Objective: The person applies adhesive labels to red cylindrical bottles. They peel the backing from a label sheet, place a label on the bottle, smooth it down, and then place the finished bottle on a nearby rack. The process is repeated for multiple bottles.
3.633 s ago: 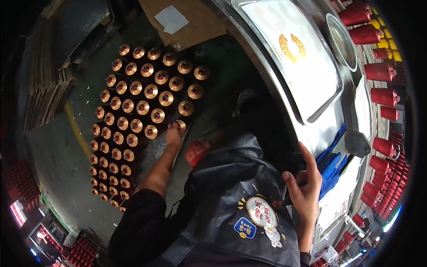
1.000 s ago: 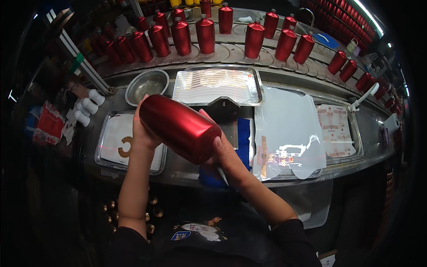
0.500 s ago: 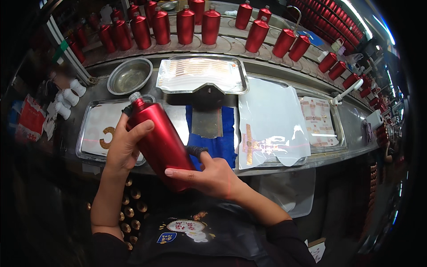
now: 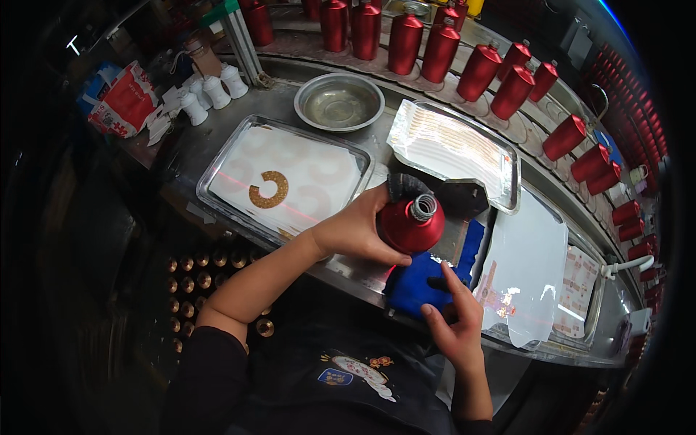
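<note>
My left hand [image 4: 355, 226] is wrapped round a glossy red bottle [image 4: 407, 233], whose bare threaded neck tilts up toward me. Most of the bottle's body is hidden below its shoulder. Beside it, my right hand [image 4: 458, 322] is apart from the bottle, thumb and forefinger spread, with nothing seen in it. Dark covers sit on some fingertips. Between the hands lies a blue cloth [image 4: 415, 286] on the bench edge. To the left, a metal tray [image 4: 210, 190] holds a white sheet with one gold C-shaped sticker [image 4: 268, 190].
A metal bowl [image 4: 339, 103] stands at the back. Right of it, a tray of striped sticker sheets [image 4: 453, 148] lies before a conveyor carrying several red bottles [image 4: 478, 72]. Translucent sheets [image 4: 525, 268] lie at right. White jars [image 4: 216, 93] stand far left; gold caps [image 4: 204, 280] show below the bench.
My view has turned left. The bottle has swung from slanting across my front to neck toward me, over the blue cloth. My right hand has come off the bottle.
</note>
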Demonstrator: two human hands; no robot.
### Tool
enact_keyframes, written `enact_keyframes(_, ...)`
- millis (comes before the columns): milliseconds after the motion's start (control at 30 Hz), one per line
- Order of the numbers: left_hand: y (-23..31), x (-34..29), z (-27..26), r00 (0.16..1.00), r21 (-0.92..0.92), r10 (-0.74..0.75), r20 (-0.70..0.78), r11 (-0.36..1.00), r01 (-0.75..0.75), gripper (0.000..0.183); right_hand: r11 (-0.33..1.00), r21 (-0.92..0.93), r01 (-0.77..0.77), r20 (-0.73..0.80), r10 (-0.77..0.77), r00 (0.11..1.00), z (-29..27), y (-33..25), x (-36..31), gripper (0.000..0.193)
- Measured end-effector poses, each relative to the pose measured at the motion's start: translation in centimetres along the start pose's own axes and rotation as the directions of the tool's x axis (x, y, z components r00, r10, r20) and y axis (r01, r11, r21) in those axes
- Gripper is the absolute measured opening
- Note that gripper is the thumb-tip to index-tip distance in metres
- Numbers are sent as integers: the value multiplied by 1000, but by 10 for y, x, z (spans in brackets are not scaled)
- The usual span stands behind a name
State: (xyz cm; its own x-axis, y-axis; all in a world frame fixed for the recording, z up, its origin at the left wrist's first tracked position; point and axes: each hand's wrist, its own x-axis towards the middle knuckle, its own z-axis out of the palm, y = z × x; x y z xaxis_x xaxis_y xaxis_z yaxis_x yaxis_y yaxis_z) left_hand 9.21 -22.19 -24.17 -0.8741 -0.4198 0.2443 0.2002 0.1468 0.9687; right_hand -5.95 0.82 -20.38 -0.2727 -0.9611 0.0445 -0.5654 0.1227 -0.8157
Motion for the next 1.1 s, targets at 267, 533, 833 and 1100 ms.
enact_keyframes(267,-27,-85,-63,720,29,-347,-601,891,454,65,989,86,-124,-25,126,992,-13,3,-6,69)
enact_keyframes(533,-64,-148,-178,574,559,-171,-801,129,819,64,975,83,-208,-64,213,975,-13,14,8,67)
enact_keyframes(833,-108,-102,-286,776,772,-96,-623,81,630,44,964,58,-260,-108,265,958,-7,8,16,66)
enact_keyframes(1100,-109,-85,-304,724,690,-149,-674,224,688,27,955,63,-290,-143,296,944,-4,5,18,65)
